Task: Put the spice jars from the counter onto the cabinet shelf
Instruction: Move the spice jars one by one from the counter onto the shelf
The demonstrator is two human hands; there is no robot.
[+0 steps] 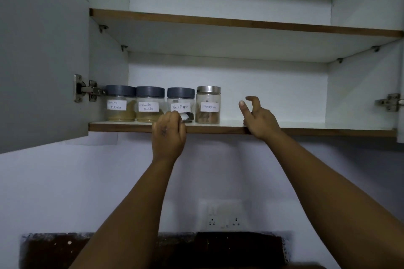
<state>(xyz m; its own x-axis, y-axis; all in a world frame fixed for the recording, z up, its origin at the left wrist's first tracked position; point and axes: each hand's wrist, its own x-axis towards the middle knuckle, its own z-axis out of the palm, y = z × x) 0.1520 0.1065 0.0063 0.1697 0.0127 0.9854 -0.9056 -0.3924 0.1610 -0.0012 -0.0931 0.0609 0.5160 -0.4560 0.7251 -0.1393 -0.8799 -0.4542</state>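
Observation:
Four labelled spice jars stand in a row on the left of the lower cabinet shelf (306, 129). From the left they are garam masala (120, 103), coriander powder (150, 104) and black pepper (181, 100), all with grey lids, then cinnamon (208, 105) with a silver lid. My left hand (168, 132) is at the shelf's front edge, its fingers curled in front of the black pepper jar's base; whether they touch the jar is hidden. My right hand (259, 117) rests on the shelf edge right of the cinnamon jar, fingers apart and holding nothing.
Both cabinet doors stand open, the left door (41, 57) and the right door (401, 116). An upper shelf (240, 22) spans the cabinet above. A wall socket plate (222, 216) sits below on the wall. Bare shelf stretches right of the cinnamon jar.

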